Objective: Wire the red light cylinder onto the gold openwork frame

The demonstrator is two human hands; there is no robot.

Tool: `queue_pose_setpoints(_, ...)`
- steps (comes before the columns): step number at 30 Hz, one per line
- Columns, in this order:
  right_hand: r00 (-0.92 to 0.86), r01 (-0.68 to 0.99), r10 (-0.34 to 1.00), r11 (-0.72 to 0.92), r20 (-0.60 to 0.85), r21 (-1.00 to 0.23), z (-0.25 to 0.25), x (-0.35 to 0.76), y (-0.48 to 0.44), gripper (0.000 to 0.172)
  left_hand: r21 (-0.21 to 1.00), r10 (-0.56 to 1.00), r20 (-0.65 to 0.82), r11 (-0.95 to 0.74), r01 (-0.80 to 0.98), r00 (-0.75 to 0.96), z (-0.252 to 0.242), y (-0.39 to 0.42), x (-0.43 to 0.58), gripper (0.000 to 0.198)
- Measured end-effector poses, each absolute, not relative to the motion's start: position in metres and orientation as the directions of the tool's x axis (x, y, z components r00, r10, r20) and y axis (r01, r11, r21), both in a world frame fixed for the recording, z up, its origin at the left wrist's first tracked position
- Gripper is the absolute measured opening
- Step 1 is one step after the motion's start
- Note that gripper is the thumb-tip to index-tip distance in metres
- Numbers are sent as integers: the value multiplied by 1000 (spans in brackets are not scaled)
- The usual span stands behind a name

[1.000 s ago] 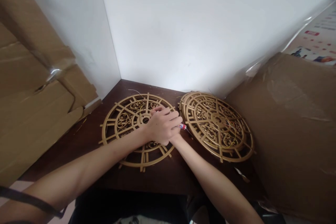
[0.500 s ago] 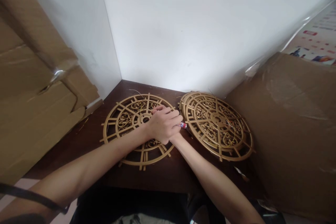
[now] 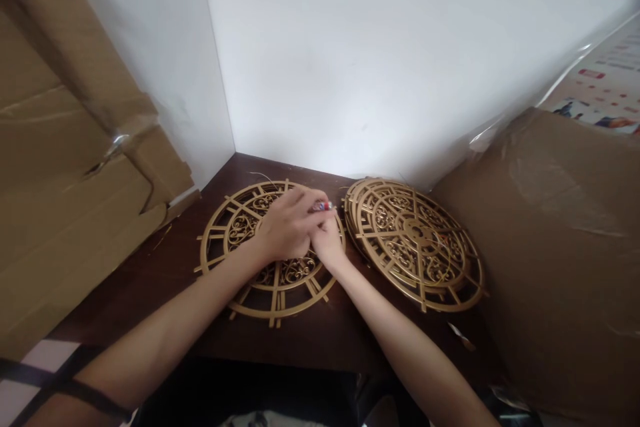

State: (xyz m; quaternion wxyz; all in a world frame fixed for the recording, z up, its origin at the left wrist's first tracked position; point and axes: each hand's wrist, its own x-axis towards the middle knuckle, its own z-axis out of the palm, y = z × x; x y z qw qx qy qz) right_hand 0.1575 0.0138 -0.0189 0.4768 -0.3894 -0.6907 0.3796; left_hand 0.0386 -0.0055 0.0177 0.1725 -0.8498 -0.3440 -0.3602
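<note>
Both my hands are together over the middle of a round, gold-coloured openwork frame (image 3: 275,312) with scroll patterns. My left hand (image 3: 287,227) is closed, and a small slim red, white and blue item (image 3: 324,206) shows between its fingers; its kind is not clear. My right hand (image 3: 327,239) touches the left from the right side. Its fingers are curled and mostly covered by the left hand, so what they hold is hidden. The centre of the frame lies out of sight under my hands.
Several similar gold frames (image 3: 415,233) are stacked to the right on the dark brown table (image 3: 310,340). A small knife-like tool (image 3: 461,335) lies near the front right. Cardboard stands at left (image 3: 75,167) and right (image 3: 560,233), with a white wall (image 3: 370,60) behind.
My hands have shifted left and turned. The coloured item has moved from below my left fingers up to their far side, and more of my right hand shows.
</note>
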Motion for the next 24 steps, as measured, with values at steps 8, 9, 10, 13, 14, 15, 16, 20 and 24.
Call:
queue_pose_setpoints(8, -357, 184, 881, 392, 310, -902, -7, 158, 8, 18, 539, 764, 640, -525, 659, 85, 29, -8, 15, 29)
queue_pose_setpoints(9, -366, 200, 875, 405, 315, -892, -7, 158, 8, 17, 602, 799, 598, -502, 621, 67, 28, -8, 15, 28)
queue_pose_setpoints(10, -376, 213, 870, 417, 320, -884, -7, 158, 8, 17, 646, 826, 560, -485, 590, 65, 26, -7, 15, 27)
queue_pose_setpoints(13, -409, 253, 855, 441, 318, -861, -7, 159, 10, 16, 701, 850, 522, -476, 530, 73, 21, -6, 17, 24)
queue_pose_setpoints(14, -422, 258, 851, 442, 311, -859, -8, 159, 10, 15, 712, 852, 519, -475, 517, 69, 20, -6, 17, 24)
queue_pose_setpoints(15, -436, 259, 848, 439, 301, -860, -8, 159, 11, 15, 725, 856, 514, -470, 502, 60, 19, -6, 18, 23)
queue_pose_setpoints(16, -448, 256, 845, 433, 291, -864, -8, 159, 11, 15, 742, 861, 506, -461, 486, 44, 19, -7, 18, 23)
queue_pose_setpoints(20, -487, 234, 836, 405, 254, -884, -10, 160, 13, 18, 825, 890, 455, -410, 390, -29, 20, -7, 20, 23)
queue_pose_setpoints(24, -507, 185, 827, 381, 244, -906, -10, 160, 13, 16, 873, 918, 393, -352, 337, -57, 19, -7, 21, 22)
